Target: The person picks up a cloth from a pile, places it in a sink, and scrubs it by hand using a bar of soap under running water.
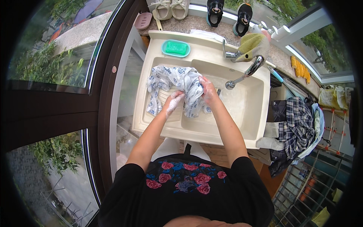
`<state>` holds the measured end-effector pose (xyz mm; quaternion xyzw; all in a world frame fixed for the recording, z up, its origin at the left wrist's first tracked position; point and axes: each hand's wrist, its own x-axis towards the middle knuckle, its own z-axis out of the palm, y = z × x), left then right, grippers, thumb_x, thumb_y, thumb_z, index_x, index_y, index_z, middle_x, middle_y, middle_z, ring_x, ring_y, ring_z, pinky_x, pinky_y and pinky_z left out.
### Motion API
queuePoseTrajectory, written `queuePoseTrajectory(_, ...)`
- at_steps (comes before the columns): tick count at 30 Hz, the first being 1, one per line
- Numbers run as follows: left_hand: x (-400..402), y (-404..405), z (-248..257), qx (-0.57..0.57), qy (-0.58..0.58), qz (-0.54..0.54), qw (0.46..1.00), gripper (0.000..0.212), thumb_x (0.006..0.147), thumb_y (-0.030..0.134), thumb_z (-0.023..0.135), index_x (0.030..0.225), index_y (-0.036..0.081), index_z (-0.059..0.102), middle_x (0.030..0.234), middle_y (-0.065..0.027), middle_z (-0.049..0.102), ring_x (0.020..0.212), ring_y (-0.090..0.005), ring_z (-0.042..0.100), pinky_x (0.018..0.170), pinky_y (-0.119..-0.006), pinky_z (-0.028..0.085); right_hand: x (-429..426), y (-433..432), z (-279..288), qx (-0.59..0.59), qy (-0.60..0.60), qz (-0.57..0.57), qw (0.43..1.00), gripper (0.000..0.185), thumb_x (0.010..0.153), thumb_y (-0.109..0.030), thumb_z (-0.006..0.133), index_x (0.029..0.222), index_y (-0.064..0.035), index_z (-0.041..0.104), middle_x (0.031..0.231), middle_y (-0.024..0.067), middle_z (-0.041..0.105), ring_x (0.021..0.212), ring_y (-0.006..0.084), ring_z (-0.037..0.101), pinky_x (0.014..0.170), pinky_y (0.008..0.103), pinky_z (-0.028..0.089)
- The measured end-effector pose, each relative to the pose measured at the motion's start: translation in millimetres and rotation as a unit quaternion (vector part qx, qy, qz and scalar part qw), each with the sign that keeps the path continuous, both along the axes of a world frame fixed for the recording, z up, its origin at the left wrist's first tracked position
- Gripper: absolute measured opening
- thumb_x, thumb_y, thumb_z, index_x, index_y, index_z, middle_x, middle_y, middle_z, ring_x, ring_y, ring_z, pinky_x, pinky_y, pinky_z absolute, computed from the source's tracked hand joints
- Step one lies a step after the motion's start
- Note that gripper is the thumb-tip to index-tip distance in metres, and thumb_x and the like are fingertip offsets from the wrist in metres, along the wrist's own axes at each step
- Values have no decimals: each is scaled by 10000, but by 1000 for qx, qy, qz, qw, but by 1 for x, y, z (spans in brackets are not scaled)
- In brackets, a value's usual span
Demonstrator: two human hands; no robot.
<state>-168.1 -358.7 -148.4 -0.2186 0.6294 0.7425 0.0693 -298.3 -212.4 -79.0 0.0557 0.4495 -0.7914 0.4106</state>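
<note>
A wet white cloth (181, 78) with blue printed writing and globe marks is bunched over the ribbed washboard (173, 117) side of a cream laundry sink (252, 113). My left hand (175, 102), covered in soap suds, grips the near side of the bunch. On its right side, my right hand (208, 89) holds the cloth, also with suds on the skin. Part of the cloth hangs over into the deeper basin. A green soap bar (175, 48) lies in a light blue soap dish (163, 52) on the sink's back ledge.
A chrome faucet (249, 72) with a yellow-green cloth (252, 46) over it reaches above the basin. Shoes (215, 12), a pink soap dish (143, 21) and pump bottles (272, 31) line the back sill. Plaid clothing (297, 127) is heaped at the right; a dark-framed window (106, 99) stands left.
</note>
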Motion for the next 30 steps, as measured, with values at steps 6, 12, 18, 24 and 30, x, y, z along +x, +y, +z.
queuePoseTrajectory(6,-25,1,26,-6,13,30,999,242,888,215,599,991,-3,601,956,-65,622,938,-139,548,840,-270,434,0,9,4,-51,-16,32,998,353,918,-145,517,1235,3,472,1146,77,583,1006,173,587,879,298,474)
queuePoseTrajectory(12,-26,-35,85,-356,-10,79,931,225,857,215,621,936,5,607,774,-102,630,741,-164,603,666,-310,466,-18,36,1,121,101,33,987,346,850,-125,632,1160,-16,521,992,38,605,863,110,559,737,249,454)
queuePoseTrajectory(18,-30,-103,138,-485,-95,-108,863,252,829,251,657,860,5,607,727,-86,628,714,-178,632,631,-292,491,-26,50,-10,216,194,88,953,276,761,-6,630,1019,-46,540,880,38,564,766,136,531,639,259,424)
queuePoseTrajectory(24,-53,-156,63,150,-66,124,979,205,885,73,554,1050,-48,574,920,-113,654,790,-188,657,713,-290,562,9,0,-28,400,650,-34,646,313,789,-173,676,1044,-42,548,1059,174,551,958,364,529,849,428,443)
queuePoseTrajectory(30,-23,-177,-9,279,115,178,937,232,886,39,526,1093,-63,553,1043,-178,625,975,-226,619,853,-354,526,84,-55,-66,337,677,221,616,377,758,-214,708,1099,-118,580,1081,119,600,995,325,563,886,392,421)
